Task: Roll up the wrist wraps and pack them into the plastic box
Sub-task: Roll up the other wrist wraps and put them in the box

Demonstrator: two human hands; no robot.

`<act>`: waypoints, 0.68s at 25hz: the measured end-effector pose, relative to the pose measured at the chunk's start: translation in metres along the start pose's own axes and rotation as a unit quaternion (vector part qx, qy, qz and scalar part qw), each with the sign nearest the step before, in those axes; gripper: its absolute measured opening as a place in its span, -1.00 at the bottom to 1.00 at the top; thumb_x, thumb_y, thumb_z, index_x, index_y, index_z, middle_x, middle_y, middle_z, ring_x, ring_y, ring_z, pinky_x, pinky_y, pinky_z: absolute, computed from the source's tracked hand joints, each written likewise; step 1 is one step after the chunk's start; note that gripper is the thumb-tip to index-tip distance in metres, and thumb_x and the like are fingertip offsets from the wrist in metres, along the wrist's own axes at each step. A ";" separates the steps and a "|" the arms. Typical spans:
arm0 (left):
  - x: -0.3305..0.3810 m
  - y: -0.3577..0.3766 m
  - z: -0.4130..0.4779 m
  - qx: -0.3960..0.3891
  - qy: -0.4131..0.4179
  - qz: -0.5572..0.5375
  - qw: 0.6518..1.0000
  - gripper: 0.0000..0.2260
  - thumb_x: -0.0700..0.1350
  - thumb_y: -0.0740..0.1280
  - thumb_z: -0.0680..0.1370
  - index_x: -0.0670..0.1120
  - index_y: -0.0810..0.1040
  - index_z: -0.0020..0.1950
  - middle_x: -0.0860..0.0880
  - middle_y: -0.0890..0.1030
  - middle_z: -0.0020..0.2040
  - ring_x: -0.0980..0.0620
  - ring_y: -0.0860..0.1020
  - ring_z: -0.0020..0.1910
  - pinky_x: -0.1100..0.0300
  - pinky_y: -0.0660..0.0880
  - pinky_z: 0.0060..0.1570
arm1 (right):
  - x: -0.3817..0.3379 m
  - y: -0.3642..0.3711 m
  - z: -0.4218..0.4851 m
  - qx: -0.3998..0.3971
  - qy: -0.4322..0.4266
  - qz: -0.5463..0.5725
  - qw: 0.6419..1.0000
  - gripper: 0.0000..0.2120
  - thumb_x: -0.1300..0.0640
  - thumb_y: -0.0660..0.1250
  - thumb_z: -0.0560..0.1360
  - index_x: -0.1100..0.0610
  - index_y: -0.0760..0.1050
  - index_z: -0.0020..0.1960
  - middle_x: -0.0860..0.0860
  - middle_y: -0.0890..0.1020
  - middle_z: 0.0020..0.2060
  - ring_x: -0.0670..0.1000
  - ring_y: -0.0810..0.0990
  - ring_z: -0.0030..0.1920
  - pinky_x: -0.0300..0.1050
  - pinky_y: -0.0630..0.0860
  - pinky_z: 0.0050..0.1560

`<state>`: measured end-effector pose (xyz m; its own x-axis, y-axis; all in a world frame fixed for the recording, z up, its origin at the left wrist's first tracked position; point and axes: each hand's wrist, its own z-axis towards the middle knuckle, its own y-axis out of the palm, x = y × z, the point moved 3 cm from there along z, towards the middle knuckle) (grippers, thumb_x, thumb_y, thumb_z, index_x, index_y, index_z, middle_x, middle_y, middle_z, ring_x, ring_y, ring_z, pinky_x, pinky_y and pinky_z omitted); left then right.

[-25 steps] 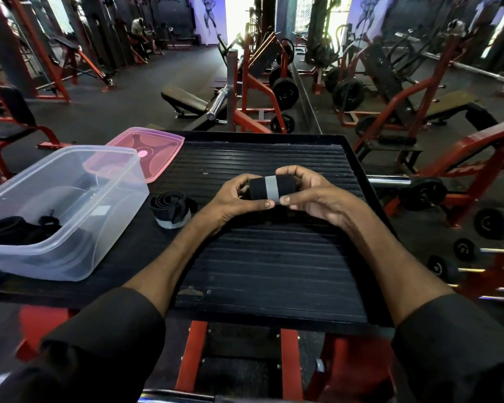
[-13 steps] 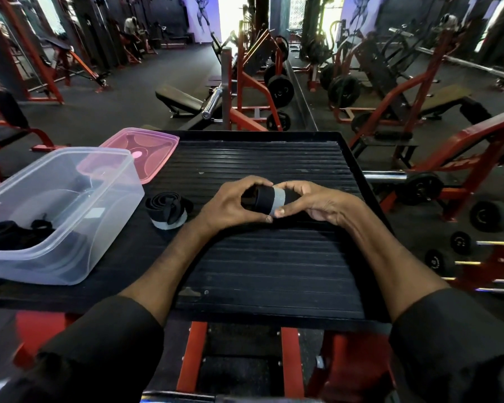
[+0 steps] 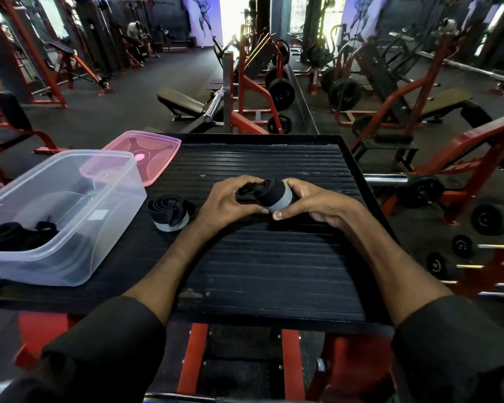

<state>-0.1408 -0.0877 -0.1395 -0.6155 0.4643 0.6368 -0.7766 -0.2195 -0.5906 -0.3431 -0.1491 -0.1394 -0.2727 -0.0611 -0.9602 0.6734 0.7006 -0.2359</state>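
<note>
Lying gripped between left hand (image 3: 230, 202) and right hand (image 3: 313, 203): wrist wrap (image 3: 274, 193)

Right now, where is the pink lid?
In the head view, the pink lid lies at the far-left corner of the platform, directly behind the clear box.

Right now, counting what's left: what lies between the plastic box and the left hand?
One rolled wrist wrap, lying on the black platform; the head view shows it.
</note>
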 end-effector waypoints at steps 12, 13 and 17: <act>0.021 -0.003 -0.018 0.062 0.025 0.083 0.994 -0.68 -0.19 0.35 0.56 -0.19 0.56 0.31 -0.07 0.61 0.25 -0.02 0.57 0.25 -0.07 0.49 0.28 | -0.007 0.020 0.003 0.096 -0.086 -0.151 0.980 -0.45 0.02 0.69 0.24 0.01 0.53 0.14 -0.07 0.67 0.04 -0.09 0.64 0.08 -0.14 0.54 0.04; 0.027 -0.009 -0.024 0.076 0.030 0.095 0.992 -0.67 -0.17 0.35 0.56 -0.18 0.55 0.33 -0.08 0.60 0.26 -0.02 0.56 0.26 -0.06 0.47 0.30 | -0.009 0.024 0.004 0.097 -0.099 -0.155 0.978 -0.46 0.04 0.69 0.26 0.03 0.53 0.14 -0.08 0.67 0.04 -0.11 0.65 0.07 -0.15 0.55 0.03; 0.057 -0.050 -0.064 0.166 0.049 0.164 0.971 -0.68 -0.13 0.39 0.57 -0.14 0.58 0.32 -0.04 0.60 0.30 0.02 0.52 0.32 0.11 0.38 0.36 | -0.024 0.047 0.010 0.070 -0.137 -0.161 0.975 -0.45 0.07 0.69 0.26 0.04 0.52 0.16 -0.11 0.65 0.04 -0.19 0.62 0.04 -0.23 0.54 0.03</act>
<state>-0.1287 0.0047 -0.1056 -0.8344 0.3975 0.3818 -0.5508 -0.6270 -0.5509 -0.2979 -0.1223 -0.1285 -0.3041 -0.4628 -0.8327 0.6764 0.5106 -0.5308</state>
